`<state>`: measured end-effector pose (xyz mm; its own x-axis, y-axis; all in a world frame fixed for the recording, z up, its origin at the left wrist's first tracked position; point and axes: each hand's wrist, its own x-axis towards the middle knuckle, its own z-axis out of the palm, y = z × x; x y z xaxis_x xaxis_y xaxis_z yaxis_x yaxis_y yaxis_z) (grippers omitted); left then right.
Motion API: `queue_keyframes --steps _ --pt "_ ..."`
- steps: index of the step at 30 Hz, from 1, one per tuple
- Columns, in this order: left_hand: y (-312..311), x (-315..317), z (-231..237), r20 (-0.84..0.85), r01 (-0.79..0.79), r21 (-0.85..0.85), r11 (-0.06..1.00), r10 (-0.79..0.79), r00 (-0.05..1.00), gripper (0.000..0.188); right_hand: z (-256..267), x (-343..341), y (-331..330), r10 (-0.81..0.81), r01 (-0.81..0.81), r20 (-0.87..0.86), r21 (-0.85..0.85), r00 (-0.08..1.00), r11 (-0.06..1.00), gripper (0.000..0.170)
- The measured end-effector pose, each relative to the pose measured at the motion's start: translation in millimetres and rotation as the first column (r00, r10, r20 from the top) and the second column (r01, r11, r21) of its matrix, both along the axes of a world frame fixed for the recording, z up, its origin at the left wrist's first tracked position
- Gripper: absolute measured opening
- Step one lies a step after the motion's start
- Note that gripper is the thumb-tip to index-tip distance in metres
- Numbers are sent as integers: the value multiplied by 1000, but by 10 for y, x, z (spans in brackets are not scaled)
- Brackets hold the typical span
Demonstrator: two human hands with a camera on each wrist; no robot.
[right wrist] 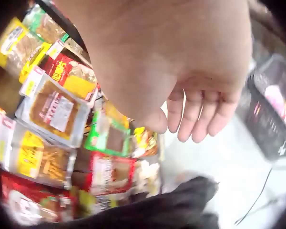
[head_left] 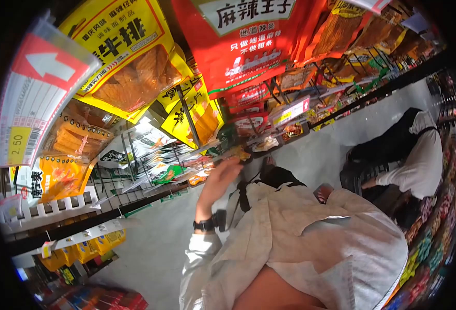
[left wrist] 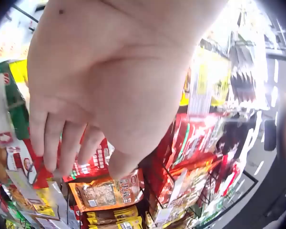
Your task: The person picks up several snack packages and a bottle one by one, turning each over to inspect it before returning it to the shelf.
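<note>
My left hand (head_left: 220, 181) is held out beside the snack rack in the head view, a dark band round its wrist. Its fingers are loosely bent and hold nothing. In the left wrist view that hand overlaps red packets (left wrist: 90, 167), just above an orange snack packet (left wrist: 107, 194). Large yellow (head_left: 130, 57) and red (head_left: 238, 46) snack bags hang above it in the head view. My right hand (right wrist: 167, 71) shows only in the right wrist view, its fingers hanging relaxed with nothing in them. Next to it are hanging packets, including a clear-fronted brown one (right wrist: 55, 109).
A large price tag (head_left: 47, 88) juts out at the left. Another person (head_left: 416, 155) in a white top bends at the right, by a black basket (head_left: 359, 175). Pale floor (head_left: 150, 237) runs between the shelves. Yellow packets (head_left: 99, 243) sit on a low shelf.
</note>
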<state>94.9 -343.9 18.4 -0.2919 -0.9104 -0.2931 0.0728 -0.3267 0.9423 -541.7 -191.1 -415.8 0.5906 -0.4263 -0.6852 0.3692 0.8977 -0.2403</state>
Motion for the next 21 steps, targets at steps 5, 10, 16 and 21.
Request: queue_keyframes --steps 5,10,16,21 --pt "1239 592 -1985 -71 -482 644 595 673 736 37 940 677 815 245 -93 -726 243 643 966 25" --pt "3168 1288 -3694 708 -201 508 838 -273 651 25 1752 1355 744 -77 -868 -966 -257 248 425 24" --pt "3189 939 -3514 358 -432 563 705 263 896 28 2085 1471 1064 -237 81 -782 -234 576 969 18" --pt "2397 496 -3291 353 -513 616 598 372 858 22 1449 975 1759 -341 -945 -925 -250 170 209 13"
